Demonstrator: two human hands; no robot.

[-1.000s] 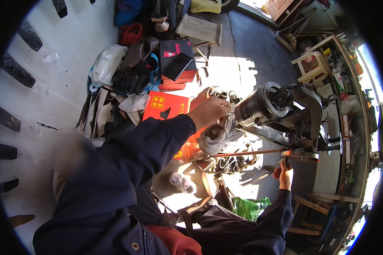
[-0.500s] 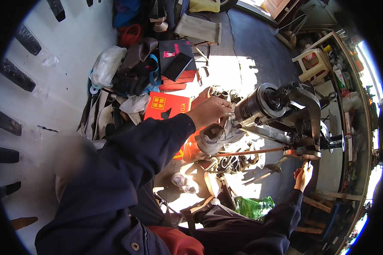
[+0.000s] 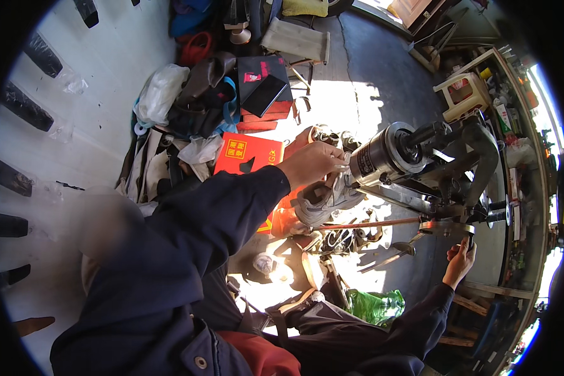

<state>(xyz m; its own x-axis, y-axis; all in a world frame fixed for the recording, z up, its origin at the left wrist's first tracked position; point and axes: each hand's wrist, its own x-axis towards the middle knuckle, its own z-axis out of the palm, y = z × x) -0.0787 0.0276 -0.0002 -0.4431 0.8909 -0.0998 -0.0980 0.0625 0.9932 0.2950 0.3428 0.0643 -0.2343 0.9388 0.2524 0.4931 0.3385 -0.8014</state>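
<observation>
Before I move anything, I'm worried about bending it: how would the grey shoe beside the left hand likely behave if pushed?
The grey shoe would probably flex around its gaping opening, where the upper looks soft. It might swivel rather than roll, given its long shape and the left hand near its top edge.

A shoe [image 3: 329,202] sits at the machine's [image 3: 391,153] left end, by the person's left hand [image 3: 313,164]; the right hand [image 3: 460,260] is at the wheel [image 3: 442,227]. Leftward lies a box [image 3: 263,150]; behind it, apparently, a phone [image 3: 264,95] rests on another.
</observation>
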